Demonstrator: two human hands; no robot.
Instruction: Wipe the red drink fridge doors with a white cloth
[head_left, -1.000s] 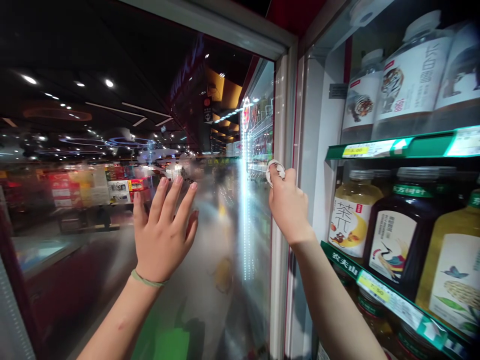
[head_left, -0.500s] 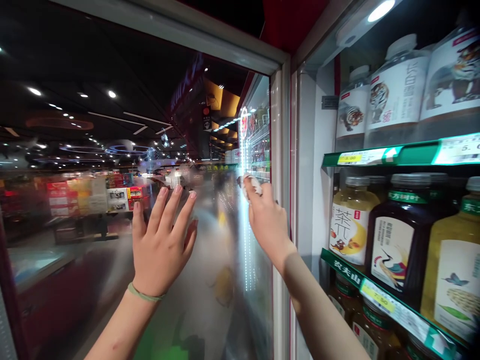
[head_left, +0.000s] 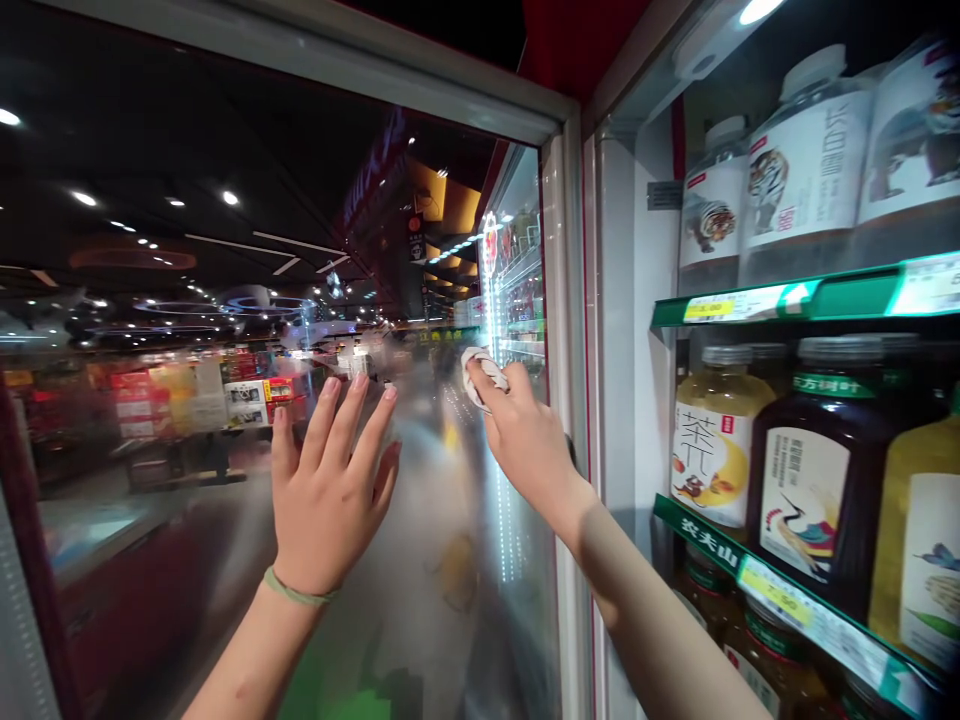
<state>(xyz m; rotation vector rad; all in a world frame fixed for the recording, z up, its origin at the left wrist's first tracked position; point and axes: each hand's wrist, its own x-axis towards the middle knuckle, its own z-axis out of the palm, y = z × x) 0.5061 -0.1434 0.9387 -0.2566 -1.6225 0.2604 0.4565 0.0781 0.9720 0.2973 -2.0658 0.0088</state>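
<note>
A glass door (head_left: 420, 520) of a drinks fridge stands in front of me, fogged over its middle and lower part. My left hand (head_left: 330, 490), with a green band (head_left: 300, 590) at the wrist, lies against the pane, fingers spread and holding nothing. To the right, my right hand (head_left: 529, 435) presses a crumpled white cloth (head_left: 484, 378) on the glass close to the door's right frame (head_left: 566, 400). The fingers are closed over the cloth and hide part of it.
Right of the door, fridge shelves carry several drink bottles (head_left: 802, 490) on green-edged racks (head_left: 825, 300) with price tags. Clear bottles with tiger labels (head_left: 802, 170) stand on the upper shelf. Through the glass show blurred shop displays (head_left: 247, 400) and ceiling lights.
My right hand has slid the cloth a little to the left over the glass. The left hand stays flat on the pane. The view has shifted slightly.
</note>
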